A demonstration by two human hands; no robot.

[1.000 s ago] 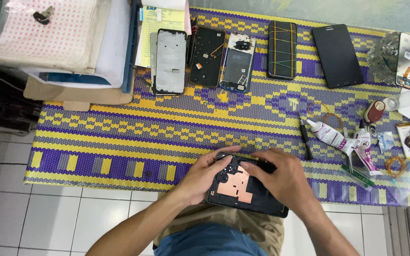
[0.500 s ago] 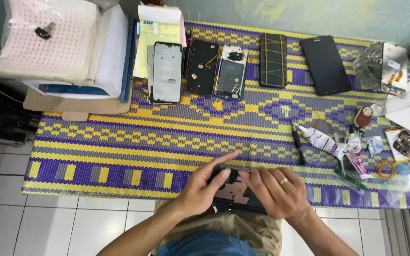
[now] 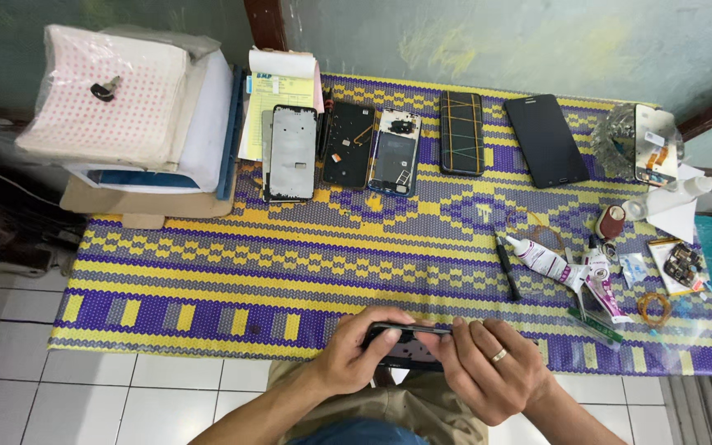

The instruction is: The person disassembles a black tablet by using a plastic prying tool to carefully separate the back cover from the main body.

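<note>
Both my hands grip a dark opened phone body [image 3: 404, 342] at the near edge of the woven purple and yellow mat [image 3: 306, 264]. My left hand [image 3: 356, 350] clasps its left end, thumb along the top edge. My right hand [image 3: 492, 367], a ring on one finger, covers its right half. The phone is tilted nearly edge-on, so its inside is hidden. Beyond it, at the mat's far side, lie a phone frame [image 3: 292, 152], two opened phone backs [image 3: 348, 144] [image 3: 395, 152], a banded phone [image 3: 461, 132] and a dark screen panel [image 3: 545, 140].
A stack of white packets and boxes [image 3: 138, 124] stands at far left, a yellow notepad [image 3: 278, 99] beside it. Glue tubes [image 3: 541, 257], a black tool [image 3: 506, 268], small parts and rubber bands [image 3: 657, 309] crowd the mat's right side. White tiled floor [image 3: 125, 400] lies below.
The phone body lay flat with its copper-coloured inside showing; now it is tipped nearly edge-on between my hands. The view has shifted so the mat's items sit lower in frame.
</note>
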